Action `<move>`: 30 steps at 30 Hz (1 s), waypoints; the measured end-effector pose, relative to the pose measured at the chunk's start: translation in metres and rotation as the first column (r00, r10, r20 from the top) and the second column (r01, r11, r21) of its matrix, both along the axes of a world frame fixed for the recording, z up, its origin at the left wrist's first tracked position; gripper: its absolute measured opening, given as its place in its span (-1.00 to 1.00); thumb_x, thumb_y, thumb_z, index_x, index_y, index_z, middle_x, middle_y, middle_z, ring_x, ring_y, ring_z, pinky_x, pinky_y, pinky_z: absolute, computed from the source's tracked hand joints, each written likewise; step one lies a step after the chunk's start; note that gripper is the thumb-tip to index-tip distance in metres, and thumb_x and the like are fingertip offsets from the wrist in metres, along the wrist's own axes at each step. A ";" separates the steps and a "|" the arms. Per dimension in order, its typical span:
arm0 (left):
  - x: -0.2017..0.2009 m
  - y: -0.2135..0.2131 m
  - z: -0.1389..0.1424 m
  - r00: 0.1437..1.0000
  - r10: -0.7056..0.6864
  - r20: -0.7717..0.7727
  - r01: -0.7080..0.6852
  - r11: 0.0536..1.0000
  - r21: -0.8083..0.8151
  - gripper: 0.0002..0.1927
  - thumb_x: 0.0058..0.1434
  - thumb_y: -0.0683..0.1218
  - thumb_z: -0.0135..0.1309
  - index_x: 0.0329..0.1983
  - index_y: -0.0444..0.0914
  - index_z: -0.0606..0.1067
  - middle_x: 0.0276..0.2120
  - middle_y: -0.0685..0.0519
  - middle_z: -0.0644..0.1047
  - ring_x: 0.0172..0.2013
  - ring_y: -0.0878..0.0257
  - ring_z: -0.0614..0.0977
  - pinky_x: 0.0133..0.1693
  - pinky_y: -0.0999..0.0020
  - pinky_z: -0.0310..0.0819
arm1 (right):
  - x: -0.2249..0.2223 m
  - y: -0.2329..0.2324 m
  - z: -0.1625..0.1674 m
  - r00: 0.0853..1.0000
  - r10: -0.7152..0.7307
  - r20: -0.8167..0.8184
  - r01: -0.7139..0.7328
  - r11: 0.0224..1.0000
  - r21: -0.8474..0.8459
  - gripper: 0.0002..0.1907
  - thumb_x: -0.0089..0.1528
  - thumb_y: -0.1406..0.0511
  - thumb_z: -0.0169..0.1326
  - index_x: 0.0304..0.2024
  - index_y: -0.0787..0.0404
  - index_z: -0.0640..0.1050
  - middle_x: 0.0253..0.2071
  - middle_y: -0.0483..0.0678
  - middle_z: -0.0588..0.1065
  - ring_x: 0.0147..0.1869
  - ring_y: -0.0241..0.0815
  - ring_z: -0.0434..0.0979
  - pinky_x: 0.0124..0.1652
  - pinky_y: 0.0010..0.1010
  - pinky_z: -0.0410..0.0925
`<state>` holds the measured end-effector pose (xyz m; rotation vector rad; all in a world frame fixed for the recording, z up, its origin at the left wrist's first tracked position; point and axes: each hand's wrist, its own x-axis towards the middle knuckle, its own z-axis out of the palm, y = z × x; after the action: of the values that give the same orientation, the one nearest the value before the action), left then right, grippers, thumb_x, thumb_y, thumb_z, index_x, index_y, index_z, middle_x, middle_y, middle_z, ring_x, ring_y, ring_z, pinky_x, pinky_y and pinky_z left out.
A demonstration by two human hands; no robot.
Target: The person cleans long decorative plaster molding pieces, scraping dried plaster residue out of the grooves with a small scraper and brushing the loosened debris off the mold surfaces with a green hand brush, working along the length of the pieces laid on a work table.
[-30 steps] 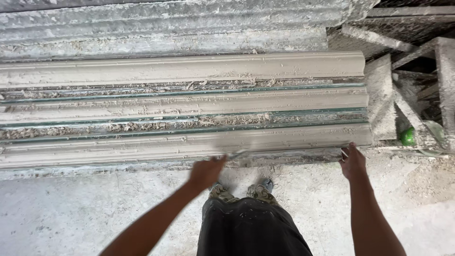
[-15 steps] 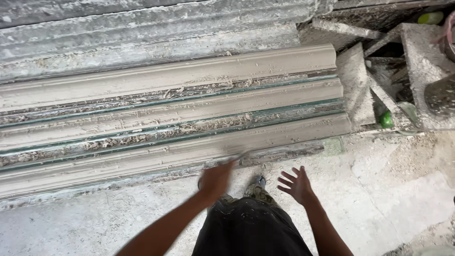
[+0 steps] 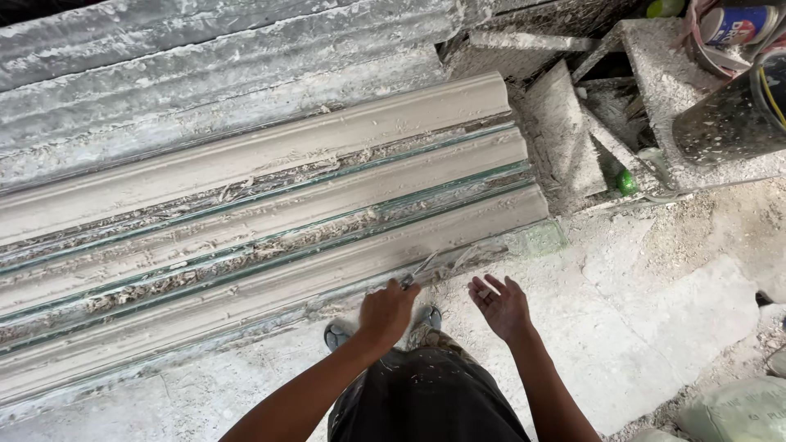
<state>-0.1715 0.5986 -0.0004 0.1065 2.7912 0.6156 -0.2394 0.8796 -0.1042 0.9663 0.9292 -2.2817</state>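
So looking straight down here, the left hand (image 3: 386, 313) is closed around a thin metal blade tool (image 3: 422, 268), probably a scraper or trowel, can't tell exactly since it's slim and a bit blurred. The blade tip sits right at the lower edge of the nearest plaster moulding (image 3: 270, 286), close to that strip's right end. The right hand (image 3: 501, 306) is empty, palm turned up with fingers spread loosely, hanging just beside the tool over the floor (image 3: 655, 327) and not touching anything. There are three long grey mouldings lying side by side on the surface, the middle moulding (image 3: 286, 214) and far moulding (image 3: 270, 151) running parallel, with crumbly scraps packed into the greenish grooves between them. Past those is a dusty corrugated sheet (image 3: 205, 74). Off to the right there's a plaster-caked frame (image 3: 663, 90) with a dark bucket (image 3: 729, 119) sitting on it, and a small green ball-like thing (image 3: 627, 182) tucked underneath. The person's dark spattered trousers (image 3: 426, 401) and sandalled feet (image 3: 337, 334) show at the bottom.
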 end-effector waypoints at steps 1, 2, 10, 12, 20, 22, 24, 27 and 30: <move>-0.011 0.018 -0.003 0.998 -0.003 -0.056 0.006 0.998 0.062 -0.65 0.33 -0.13 -0.07 0.15 -0.09 0.51 -0.29 -0.21 0.52 -0.45 -0.08 0.66 -0.46 -0.03 0.56 | -0.006 0.007 0.001 1.000 -0.030 0.010 0.030 0.999 0.018 -0.46 0.41 0.04 -0.25 0.21 0.36 0.31 0.13 0.28 0.43 0.19 0.18 0.50 0.24 -0.05 0.37; -0.029 0.045 -0.004 0.993 -0.002 -0.118 0.017 0.993 0.119 -0.67 0.33 -0.13 -0.08 0.12 -0.14 0.53 -0.33 -0.23 0.51 -0.46 -0.07 0.66 -0.47 -0.02 0.56 | -0.013 0.011 0.002 0.998 -0.059 0.013 0.059 0.998 0.033 -0.47 0.41 0.04 -0.26 0.19 0.33 0.31 0.12 0.26 0.44 0.18 0.18 0.51 0.23 -0.05 0.37; -0.119 0.203 -0.013 0.995 0.056 -0.078 -0.043 0.986 0.159 -0.77 0.30 -0.11 0.03 -0.05 -0.32 0.52 -0.24 -0.31 0.53 -0.37 -0.17 0.70 -0.45 0.03 0.63 | -0.061 0.050 0.003 0.997 0.054 -0.062 -0.057 0.997 -0.043 -0.48 0.43 -0.03 -0.29 0.17 0.18 0.40 -0.04 0.01 0.54 0.05 -0.03 0.54 0.07 -0.18 0.36; -0.118 0.204 -0.010 0.999 0.016 -0.031 -0.012 0.991 0.132 -0.74 0.23 -0.10 0.07 -0.05 -0.32 0.51 -0.22 -0.28 0.53 -0.38 -0.13 0.71 -0.47 0.05 0.64 | -0.066 0.058 0.005 0.998 0.029 -0.055 -0.030 0.999 -0.017 -0.46 0.42 -0.04 -0.31 0.21 0.17 0.37 0.03 0.02 0.51 0.12 -0.02 0.51 0.12 -0.16 0.33; -0.133 0.225 -0.007 0.995 0.085 -0.049 -0.075 0.981 0.179 -0.76 0.29 -0.11 0.07 -0.02 -0.30 0.51 -0.25 -0.27 0.54 -0.36 -0.16 0.69 -0.48 0.04 0.62 | -0.092 0.088 0.021 0.996 0.031 -0.085 -0.023 0.995 0.096 -0.36 0.36 -0.05 -0.35 0.39 0.09 0.26 0.29 0.05 0.40 0.35 0.02 0.38 0.31 -0.10 0.20; -0.124 0.212 -0.015 0.996 0.073 -0.058 -0.064 0.986 0.155 -0.73 0.28 -0.14 0.04 0.01 -0.31 0.49 -0.26 -0.27 0.54 -0.39 -0.13 0.69 -0.51 0.05 0.62 | -0.097 0.093 0.018 0.995 0.073 -0.068 -0.056 0.975 0.213 -0.36 0.39 -0.04 -0.33 0.44 0.06 0.19 0.31 0.00 0.35 0.37 -0.03 0.31 0.31 -0.05 0.17; -0.112 0.194 -0.020 0.995 0.047 -0.089 -0.042 0.998 0.054 -0.75 0.36 -0.19 -0.04 0.05 -0.35 0.47 -0.28 -0.26 0.55 -0.41 -0.08 0.70 -0.52 0.07 0.62 | -0.102 0.095 0.014 0.993 0.095 -0.074 -0.073 0.964 0.254 -0.37 0.40 0.01 -0.28 0.47 0.09 0.14 0.31 0.01 0.34 0.37 -0.02 0.32 0.31 -0.05 0.19; -0.112 0.190 -0.017 0.992 0.109 -0.060 -0.096 0.978 0.184 -0.82 0.43 -0.14 -0.09 -0.03 -0.27 0.50 -0.27 -0.24 0.56 -0.38 -0.11 0.68 -0.46 -0.01 0.58 | -0.108 0.093 0.011 0.993 0.080 -0.087 -0.059 0.972 0.226 -0.40 0.43 0.14 -0.17 0.46 0.21 0.13 0.24 0.11 0.40 0.31 0.06 0.41 0.28 -0.10 0.29; -0.130 0.212 -0.008 0.980 0.141 -0.140 -0.099 0.958 0.270 -0.81 0.34 -0.13 -0.02 -0.05 -0.23 0.52 -0.27 -0.21 0.58 -0.31 -0.11 0.68 -0.36 -0.02 0.59 | -0.118 0.088 0.011 0.966 0.113 -0.230 -0.042 0.955 0.294 -0.45 0.46 0.17 -0.14 0.41 0.31 0.22 0.12 0.13 0.49 0.19 0.03 0.47 0.19 -0.17 0.35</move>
<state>-0.3010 0.8105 -0.0088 0.0395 2.8670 1.0491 -0.3571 0.9676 -0.0937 0.7522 1.4107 -2.2733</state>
